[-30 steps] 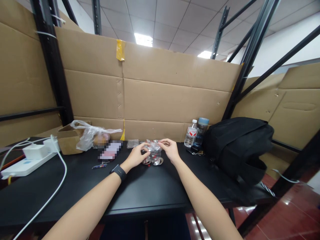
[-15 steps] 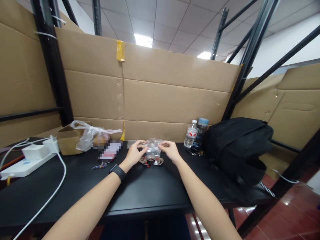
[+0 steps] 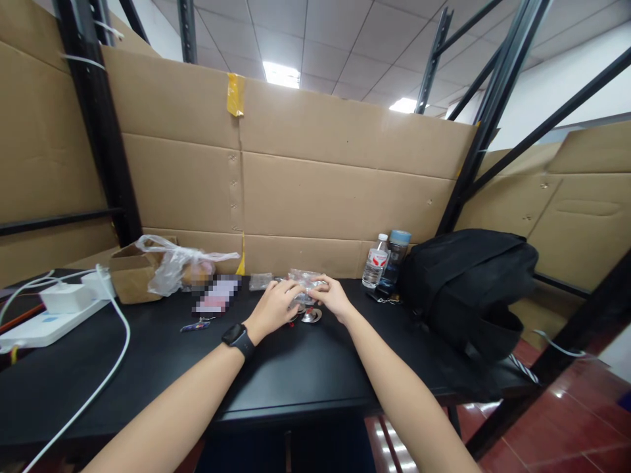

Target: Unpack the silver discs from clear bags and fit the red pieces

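My left hand (image 3: 273,306), with a black watch on its wrist, and my right hand (image 3: 332,297) meet over a small clear plastic bag (image 3: 304,281) at the far middle of the black table (image 3: 276,374). The fingers of both hands pinch the bag between them. Round metal pieces (image 3: 311,316) with red bits lie on the table just under the hands.
A black backpack (image 3: 468,286) fills the right end of the table. Two bottles (image 3: 385,259) stand by the cardboard wall. At the left are a cardboard box with a plastic bag (image 3: 167,266), a white power strip (image 3: 44,322) with cables, and a small keychain (image 3: 194,326).
Both hands have closed in toward each other on the plastic bag and lowered it a little. The camera has shifted slightly.
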The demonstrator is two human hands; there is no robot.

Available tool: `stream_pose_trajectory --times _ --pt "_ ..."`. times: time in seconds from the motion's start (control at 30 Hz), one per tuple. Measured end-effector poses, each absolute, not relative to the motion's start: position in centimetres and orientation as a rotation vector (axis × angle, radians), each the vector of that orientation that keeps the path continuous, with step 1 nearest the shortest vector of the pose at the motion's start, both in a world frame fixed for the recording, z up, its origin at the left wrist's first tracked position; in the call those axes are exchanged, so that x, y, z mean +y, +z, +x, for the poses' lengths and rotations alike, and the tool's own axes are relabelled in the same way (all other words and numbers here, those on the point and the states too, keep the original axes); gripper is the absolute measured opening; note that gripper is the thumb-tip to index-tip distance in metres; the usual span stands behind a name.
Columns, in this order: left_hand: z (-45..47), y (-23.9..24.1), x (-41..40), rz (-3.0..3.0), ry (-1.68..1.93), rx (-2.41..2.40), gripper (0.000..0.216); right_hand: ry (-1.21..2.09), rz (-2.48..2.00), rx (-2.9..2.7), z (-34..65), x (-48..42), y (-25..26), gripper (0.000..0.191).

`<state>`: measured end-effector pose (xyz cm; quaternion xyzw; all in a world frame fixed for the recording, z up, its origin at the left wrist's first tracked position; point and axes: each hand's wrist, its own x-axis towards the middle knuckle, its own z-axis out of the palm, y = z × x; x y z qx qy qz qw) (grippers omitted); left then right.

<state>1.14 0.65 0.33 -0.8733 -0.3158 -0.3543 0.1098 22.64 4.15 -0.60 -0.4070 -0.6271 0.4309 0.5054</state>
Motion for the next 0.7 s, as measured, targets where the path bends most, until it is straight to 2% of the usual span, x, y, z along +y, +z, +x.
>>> stream_pose_trajectory --times 0.13,0.33,0.57,0.7 --pt "1.2 -0.1 1.7 -2.437 -0.953 -0.980 0.025 1.044 -0.944 -1.554 22.1 3.9 -0.4 0.044" --pt "-3.5 0.3 5.5 -2.091 -1.225 -1.409 0.029 0.972 -0.984 -1.557 22.4 3.5 0.7 0.036" --pt "-5.8 -2.2 8.2 -2.412 -0.868 -1.759 0.039 0.889 -1.011 -1.663 23.0 4.8 -0.8 0.030" --pt "-5.7 -2.9 8.6 -2.450 -0.803 -1.779 0.044 0.554 -1.076 -1.905 23.3 5.5 -1.4 0.018"
